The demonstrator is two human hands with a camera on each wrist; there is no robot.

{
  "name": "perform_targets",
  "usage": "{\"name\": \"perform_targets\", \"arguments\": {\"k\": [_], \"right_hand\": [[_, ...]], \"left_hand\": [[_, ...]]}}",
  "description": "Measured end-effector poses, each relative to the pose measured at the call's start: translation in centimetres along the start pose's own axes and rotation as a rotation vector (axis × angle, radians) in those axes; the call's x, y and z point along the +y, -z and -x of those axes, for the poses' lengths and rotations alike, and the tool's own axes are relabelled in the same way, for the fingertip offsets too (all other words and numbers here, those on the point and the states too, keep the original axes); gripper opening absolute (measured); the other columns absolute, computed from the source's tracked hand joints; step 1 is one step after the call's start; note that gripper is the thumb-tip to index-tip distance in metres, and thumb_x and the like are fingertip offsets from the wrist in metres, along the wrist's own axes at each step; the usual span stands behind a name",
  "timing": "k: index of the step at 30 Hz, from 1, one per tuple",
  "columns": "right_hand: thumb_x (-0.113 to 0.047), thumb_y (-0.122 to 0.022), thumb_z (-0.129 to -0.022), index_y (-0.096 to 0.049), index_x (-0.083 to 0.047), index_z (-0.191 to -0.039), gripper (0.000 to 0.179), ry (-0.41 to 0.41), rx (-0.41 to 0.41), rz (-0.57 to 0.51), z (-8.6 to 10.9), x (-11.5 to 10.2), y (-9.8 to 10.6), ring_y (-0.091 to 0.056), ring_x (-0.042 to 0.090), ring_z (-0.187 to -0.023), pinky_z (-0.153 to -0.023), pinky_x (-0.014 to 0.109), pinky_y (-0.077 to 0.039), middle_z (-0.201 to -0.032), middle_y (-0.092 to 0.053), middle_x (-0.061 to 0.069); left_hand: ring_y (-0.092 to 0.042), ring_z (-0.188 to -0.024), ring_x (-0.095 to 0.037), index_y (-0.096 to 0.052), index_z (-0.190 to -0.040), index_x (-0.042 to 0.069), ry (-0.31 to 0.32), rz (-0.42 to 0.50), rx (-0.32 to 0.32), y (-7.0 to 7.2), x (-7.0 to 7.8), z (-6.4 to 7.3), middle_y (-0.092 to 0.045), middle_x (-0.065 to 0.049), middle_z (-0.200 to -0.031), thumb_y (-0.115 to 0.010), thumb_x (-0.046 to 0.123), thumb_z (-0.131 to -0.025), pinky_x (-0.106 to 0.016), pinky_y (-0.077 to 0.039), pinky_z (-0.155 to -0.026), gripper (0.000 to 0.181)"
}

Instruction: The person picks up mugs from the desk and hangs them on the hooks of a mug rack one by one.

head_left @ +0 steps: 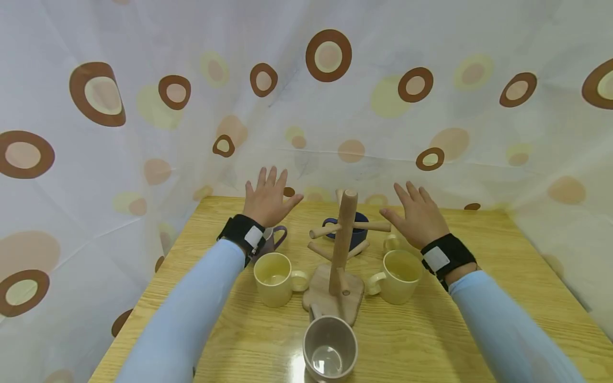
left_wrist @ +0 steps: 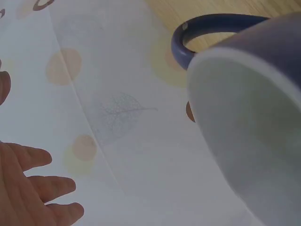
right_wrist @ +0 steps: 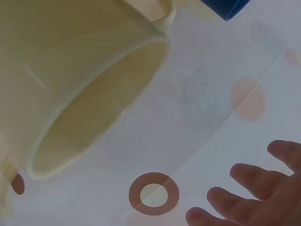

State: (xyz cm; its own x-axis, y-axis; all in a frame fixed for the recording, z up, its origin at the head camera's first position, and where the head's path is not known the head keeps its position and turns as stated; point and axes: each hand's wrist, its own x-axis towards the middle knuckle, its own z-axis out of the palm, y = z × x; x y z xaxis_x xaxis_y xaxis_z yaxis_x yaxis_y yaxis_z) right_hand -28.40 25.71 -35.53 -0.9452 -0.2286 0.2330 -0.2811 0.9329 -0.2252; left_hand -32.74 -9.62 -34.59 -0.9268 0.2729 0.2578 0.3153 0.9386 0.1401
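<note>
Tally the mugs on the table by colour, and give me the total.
Yellow mugs: 3, the rear one partly hidden
Dark blue mug: 1
Purple mug: 1, partly hidden by the left hand's wrist strap
Grey-brown mug: 1
Total: 6

Smooth, matt wood forms the rack point(head_left: 344, 242); the table point(head_left: 249, 340) beneath is grained wood, shiny with glare near 6 o'clock. The grey mug point(head_left: 330, 343) at 6 o'clock from the rack, the yellow mug point(head_left: 272, 282) at 9 and another yellow mug point(head_left: 400, 282) at 3 look like smooth, glossy ceramic. At 12 o'clock the creased sheet point(head_left: 287, 114) looks like thin plastic, while the left strap point(head_left: 234, 229) and right strap point(head_left: 455, 251) are matt cloth.
</note>
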Motion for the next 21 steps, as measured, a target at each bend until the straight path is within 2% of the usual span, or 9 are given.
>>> {"name": "perform_targets", "arguments": {"k": [5, 9, 12, 16, 21], "right_hand": [[-0.059, -0.042, -0.092, -0.020, -0.009, -0.150, 0.079, 0.017, 0.001, -0.099, 2.2, -1.0, 0.4, -0.018, 0.050, -0.133, -0.106, 0.068, -0.022, -0.151, -0.022, 0.030], [-0.055, -0.046, -0.092, -0.028, -0.012, -0.148, 0.073, 0.015, -0.014, -0.242, 5.0, -1.6, 0.0, -0.023, 0.045, -0.133, -0.101, 0.070, -0.028, -0.150, -0.028, 0.026], [-0.055, -0.049, -0.091, -0.036, -0.011, -0.144, 0.070, 0.007, -0.033, -0.304, 6.9, -1.9, -0.8, -0.024, 0.045, -0.132, -0.100, 0.070, -0.028, -0.149, -0.030, 0.026], [-0.058, -0.053, -0.088, -0.042, -0.009, -0.140, 0.073, 0.009, -0.063, -0.296, 8.6, -2.3, -1.7, -0.028, 0.046, -0.130, -0.098, 0.070, -0.030, -0.146, -0.034, 0.027], [-0.057, -0.064, -0.080, -0.049, -0.010, -0.136, 0.074, 0.053, -0.078, -0.231, 9.1, -2.3, -3.2, -0.035, 0.048, -0.123, -0.093, 0.069, -0.037, -0.140, -0.043, 0.026]], "left_hand": [[-0.005, -0.141, -0.034, -0.019, -0.151, 0.015, -0.036, 0.059, 0.035, -0.2, 0.4, 1.9, -0.018, -0.016, -0.156, -0.028, 0.071, -0.089, -0.070, -0.018, -0.107, 0.083], [-0.005, -0.141, -0.032, -0.023, -0.150, 0.016, -0.049, 0.190, 0.090, -0.1, 0.8, 4.3, -0.021, -0.017, -0.155, -0.031, 0.069, -0.090, -0.071, -0.014, -0.107, 0.081], [-0.008, -0.141, -0.032, -0.027, -0.148, 0.014, -0.058, 0.281, 0.138, -0.1, 1.0, 6.5, -0.025, -0.018, -0.154, -0.034, 0.067, -0.091, -0.072, -0.015, -0.105, 0.078], [-0.018, -0.139, -0.033, -0.037, -0.144, 0.011, -0.081, 0.339, 0.212, 0.0, 1.5, 8.5, -0.034, -0.018, -0.149, -0.041, 0.059, -0.093, -0.073, -0.019, -0.104, 0.070], [-0.036, -0.131, -0.025, -0.050, -0.134, 0.011, -0.105, 0.398, 0.313, 1.0, 2.2, 10.0, -0.051, -0.013, -0.138, -0.050, 0.048, -0.094, -0.072, -0.021, -0.104, 0.054]]}}
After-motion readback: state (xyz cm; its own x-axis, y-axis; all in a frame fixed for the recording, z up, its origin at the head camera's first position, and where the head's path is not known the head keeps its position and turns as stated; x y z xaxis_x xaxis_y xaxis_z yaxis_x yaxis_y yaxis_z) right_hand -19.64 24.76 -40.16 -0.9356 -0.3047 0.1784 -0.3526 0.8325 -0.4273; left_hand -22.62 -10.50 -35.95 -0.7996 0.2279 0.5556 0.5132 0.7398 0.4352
